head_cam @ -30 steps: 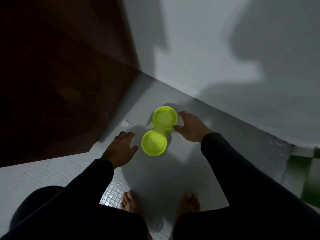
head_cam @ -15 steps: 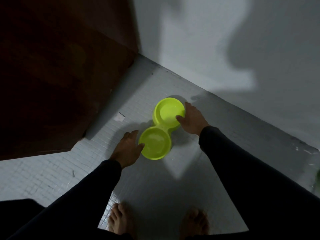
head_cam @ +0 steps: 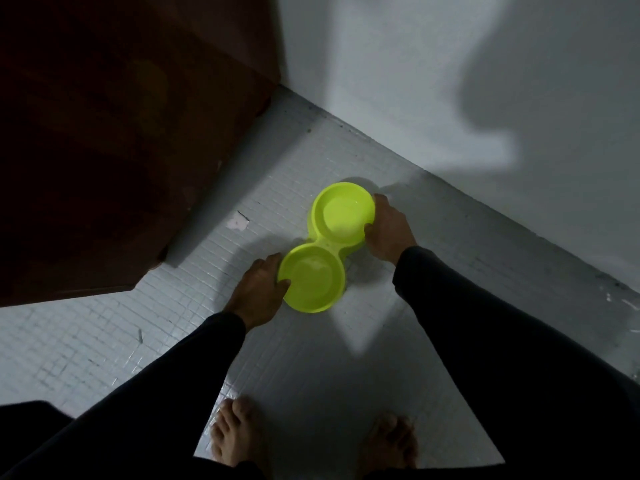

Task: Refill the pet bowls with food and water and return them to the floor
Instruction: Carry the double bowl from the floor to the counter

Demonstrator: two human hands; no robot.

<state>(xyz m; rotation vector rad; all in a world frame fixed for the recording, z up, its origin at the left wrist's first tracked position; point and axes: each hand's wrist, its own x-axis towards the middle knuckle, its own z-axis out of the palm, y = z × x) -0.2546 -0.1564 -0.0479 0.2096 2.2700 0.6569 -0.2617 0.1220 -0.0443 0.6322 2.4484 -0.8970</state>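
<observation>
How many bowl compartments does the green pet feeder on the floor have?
2, joined in one green pet feeder. The far bowl sits nearer the wall, gripped at its rim by the right hand. The near bowl is gripped by the left hand.

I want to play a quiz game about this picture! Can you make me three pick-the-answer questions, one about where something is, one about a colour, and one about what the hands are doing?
1. Where is the double pet bowl?
A. On a table
B. On the tiled floor, near the wall
C. In a sink

2. What colour is the bowl?
A. Bright yellow-green
B. Red
C. Blue

3. What are the hands doing?
A. Both hang free
B. Only one touches the bowl
C. The left hand and right hand each have a grip on a rim

Answers:
1 B: small floor tiles lie all around it, with the pale wall just behind.
2 A: both round dishes are vivid lime.
3 C: each thumb hooks over a rim, one hand per dish.
</observation>
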